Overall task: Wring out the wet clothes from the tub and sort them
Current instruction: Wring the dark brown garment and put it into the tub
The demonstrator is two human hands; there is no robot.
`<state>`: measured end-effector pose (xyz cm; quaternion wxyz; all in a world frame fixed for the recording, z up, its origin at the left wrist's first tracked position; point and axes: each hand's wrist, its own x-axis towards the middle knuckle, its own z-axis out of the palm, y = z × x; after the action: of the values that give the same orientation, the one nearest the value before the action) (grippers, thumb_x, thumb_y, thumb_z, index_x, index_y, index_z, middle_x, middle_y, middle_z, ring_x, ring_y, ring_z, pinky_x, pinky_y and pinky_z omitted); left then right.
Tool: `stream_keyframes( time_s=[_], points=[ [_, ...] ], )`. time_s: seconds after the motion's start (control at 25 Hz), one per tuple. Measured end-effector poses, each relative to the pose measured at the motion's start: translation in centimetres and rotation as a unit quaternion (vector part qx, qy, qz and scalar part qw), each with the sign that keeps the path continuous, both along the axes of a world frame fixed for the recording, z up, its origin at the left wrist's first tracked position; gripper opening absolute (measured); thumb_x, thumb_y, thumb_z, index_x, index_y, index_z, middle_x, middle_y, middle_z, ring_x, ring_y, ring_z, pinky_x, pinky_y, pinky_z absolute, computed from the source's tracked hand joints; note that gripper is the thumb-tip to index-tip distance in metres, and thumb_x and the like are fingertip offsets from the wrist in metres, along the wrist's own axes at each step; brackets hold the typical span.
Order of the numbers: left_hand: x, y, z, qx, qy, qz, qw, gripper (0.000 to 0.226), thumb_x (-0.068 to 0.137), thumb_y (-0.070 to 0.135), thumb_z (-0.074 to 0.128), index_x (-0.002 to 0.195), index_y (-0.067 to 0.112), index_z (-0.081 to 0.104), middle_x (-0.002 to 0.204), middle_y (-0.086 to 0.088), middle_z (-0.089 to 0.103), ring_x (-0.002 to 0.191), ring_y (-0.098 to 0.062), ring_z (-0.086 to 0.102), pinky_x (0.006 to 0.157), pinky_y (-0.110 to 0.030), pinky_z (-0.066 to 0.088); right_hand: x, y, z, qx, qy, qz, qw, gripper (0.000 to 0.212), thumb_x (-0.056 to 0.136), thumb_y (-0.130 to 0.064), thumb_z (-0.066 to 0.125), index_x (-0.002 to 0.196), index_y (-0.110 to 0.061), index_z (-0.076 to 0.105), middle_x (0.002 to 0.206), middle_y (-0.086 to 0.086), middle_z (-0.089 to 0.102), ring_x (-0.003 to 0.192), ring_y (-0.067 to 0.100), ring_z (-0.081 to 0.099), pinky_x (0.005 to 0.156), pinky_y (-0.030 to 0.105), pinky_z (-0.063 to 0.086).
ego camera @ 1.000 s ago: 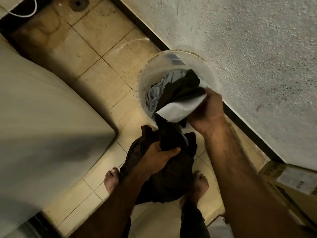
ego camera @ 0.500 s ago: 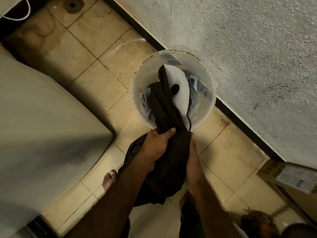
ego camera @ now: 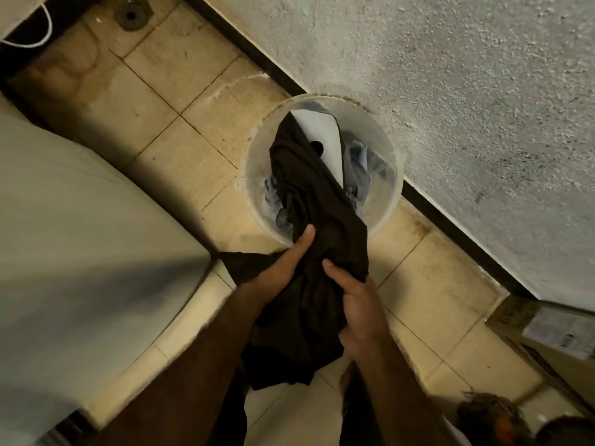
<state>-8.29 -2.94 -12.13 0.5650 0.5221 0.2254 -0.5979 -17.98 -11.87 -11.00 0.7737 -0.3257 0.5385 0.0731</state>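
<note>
So you've got both hands on the dark brown garment (ego camera: 317, 252) right at the near edge of the tub (ego camera: 257, 149). Your left hand (ego camera: 283, 268) has its grip wrapped tight on the cloth just in front of the tub's rim, thumb pointing up toward the tub. Your right hand (ego camera: 357, 307) sits just beside it, a bit further from the tub, grip closed around a bunched fold of the same garment.

The garment runs in one long twisted length: the far end is draped inside the tub, and there's a white panel (ego camera: 322, 133) with a small dark hole showing on it toward the tub's far side. The near end hangs down loose past your hands, away from the tub, over the tiled floor (ego camera: 180, 91).

Inside the tub, under and beside the brown piece, there's some crumpled light blue-grey clothes (ego camera: 357, 162). The tub is see-through plastic and sits right up against the rough wall (ego camera: 450, 91). Left of the tub is a big pale appliance (ego camera: 80, 236), and well off to the right of it a cardboard box (ego camera: 553, 336) stands by the wall. There's a floor drain (ego camera: 130, 16) well beyond the tub on the left.
</note>
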Motion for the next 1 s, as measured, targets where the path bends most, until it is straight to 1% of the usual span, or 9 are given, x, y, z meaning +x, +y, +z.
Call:
stream_keyframes(
  time_s=[0.12,0.2,0.36,0.48,0.64,0.72,0.76,0.88,1.0],
  points=[
    [-2.0,1.9,0.7,0.021,0.012,0.005,1.000,0.081,0.070,0.080,0.061,0.130,0.024,0.064,0.125,-0.006,0.069,0.117,-0.025,0.066,0.110,-0.043,0.044,1.0,-0.5,0.3,-0.004,0.002,0.012,1.000,0.015,0.089,-0.013,0.072,0.104,-0.012,0.076,0.100,0.011,0.079,0.090,0.027,0.077,0.078,0.035,0.060],
    [-2.5,2.5,1.3,0.015,-0.013,-0.005,1.000,0.073,0.072,0.079,0.058,0.125,0.029,0.065,0.125,-0.002,0.069,0.116,-0.020,0.066,0.109,-0.040,0.045,1.6,-0.5,0.4,-0.020,0.001,0.015,1.000,0.018,0.089,-0.014,0.073,0.106,-0.010,0.075,0.100,0.010,0.079,0.089,0.026,0.077,0.077,0.034,0.060],
    [-2.0,2.3,3.6,-0.012,0.007,-0.033,0.999,0.031,0.092,0.047,0.054,0.117,0.031,0.062,0.112,0.006,0.074,0.103,-0.011,0.071,0.085,-0.021,0.058,3.0,-1.4,0.4,-0.036,-0.005,0.027,0.999,0.025,0.090,-0.017,0.072,0.114,-0.008,0.073,0.102,0.011,0.079,0.088,0.027,0.077,0.074,0.035,0.063],
    [-2.1,2.0,4.9,-0.038,0.009,-0.083,0.996,0.028,0.092,0.018,0.063,0.120,0.022,0.063,0.104,0.004,0.077,0.095,-0.013,0.073,0.077,-0.021,0.059,4.5,-2.6,-1.0,-0.054,0.024,0.047,0.997,0.035,0.090,-0.025,0.072,0.122,-0.009,0.070,0.108,0.013,0.077,0.095,0.032,0.076,0.084,0.043,0.062],
    [-2.4,0.4,4.9,0.006,-0.088,0.017,0.996,0.038,0.090,0.007,0.066,0.128,0.013,0.062,0.118,-0.004,0.072,0.106,-0.020,0.070,0.093,-0.031,0.057,4.6,-3.3,-1.7,0.060,-0.021,0.035,0.997,0.065,0.087,-0.063,0.065,0.136,-0.020,0.061,0.128,0.012,0.070,0.113,0.028,0.071,0.096,0.041,0.057],
    [-1.5,-0.8,4.2,0.032,-0.128,0.043,0.990,0.042,0.090,0.012,0.069,0.131,0.011,0.061,0.123,-0.005,0.070,0.113,-0.022,0.067,0.103,-0.037,0.051,3.0,-2.3,-1.2,0.108,-0.038,-0.033,0.993,0.059,0.095,-0.061,0.052,0.136,-0.020,0.062,0.120,0.011,0.074,0.106,0.024,0.074,0.084,0.035,0.060],
    [-0.7,-1.4,3.3,0.048,-0.150,0.037,0.987,0.044,0.089,0.017,0.071,0.131,0.011,0.061,0.125,-0.004,0.069,0.115,-0.021,0.065,0.106,-0.039,0.048,1.8,-1.7,-1.0,0.126,-0.042,-0.048,0.990,0.060,0.095,-0.061,0.050,0.136,-0.020,0.062,0.119,0.010,0.075,0.106,0.023,0.074,0.086,0.036,0.059],
    [1.6,-3.1,0.6,0.081,-0.216,0.001,0.973,0.046,0.089,0.019,0.071,0.132,0.008,0.060,0.129,-0.006,0.065,0.119,-0.023,0.061,0.111,-0.040,0.044,-1.8,-0.3,-0.4,0.124,-0.054,0.005,0.991,0.072,0.081,-0.072,0.060,0.138,-0.027,0.061,0.133,0.008,0.068,0.124,0.026,0.064,0.110,0.049,0.045],
    [3.1,-4.3,-2.2,0.110,-0.269,-0.049,0.956,0.058,0.085,0.025,0.074,0.137,0.006,0.056,0.139,-0.009,0.058,0.129,-0.025,0.053,0.115,-0.041,0.038,-2.6,-0.1,-0.2,0.048,-0.074,0.071,0.994,0.046,0.085,-0.042,0.075,0.127,-0.025,0.068,0.126,0.007,0.072,0.119,0.027,0.068,0.109,0.053,0.047]
  ],
)
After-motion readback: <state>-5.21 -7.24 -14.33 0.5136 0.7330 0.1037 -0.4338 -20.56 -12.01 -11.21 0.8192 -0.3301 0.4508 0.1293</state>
